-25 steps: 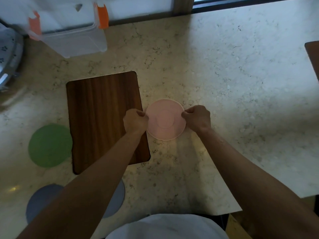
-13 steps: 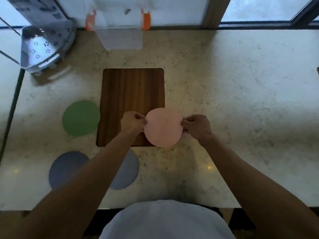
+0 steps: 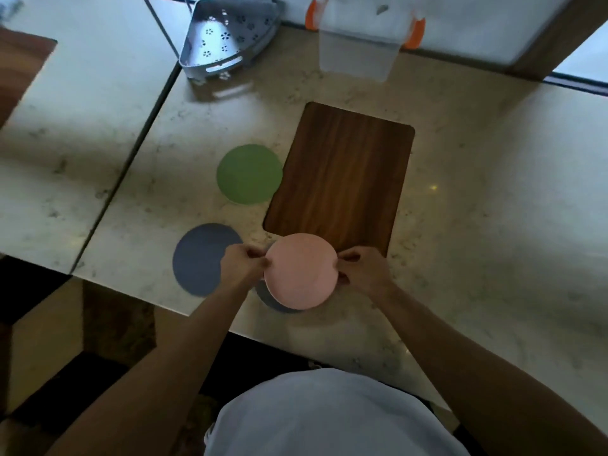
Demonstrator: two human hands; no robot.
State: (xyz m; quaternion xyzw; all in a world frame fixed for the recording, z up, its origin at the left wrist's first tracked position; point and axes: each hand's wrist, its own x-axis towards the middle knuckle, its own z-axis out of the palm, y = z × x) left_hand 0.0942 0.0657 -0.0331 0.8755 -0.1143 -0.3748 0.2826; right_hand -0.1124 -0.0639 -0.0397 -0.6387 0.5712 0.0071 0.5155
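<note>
Both the left hand (image 3: 241, 263) and right hand (image 3: 362, 269) pinch the pink disc (image 3: 301, 271) over a grey disc (image 3: 273, 303) at the front edge of the counter (image 3: 493, 258); seemingly not yet set down.

Pale marble surface (image 3: 477, 241): a wooden board (image 3: 342, 179), a green disc (image 3: 249, 173) just beside it, a grey disc (image 3: 200, 258), a second grey disc (image 3: 268, 299) partly hidden behind the pink disc (image 3: 301, 271), and a rack (image 3: 223, 44) and clear box (image 3: 358, 57) at the back.
</note>
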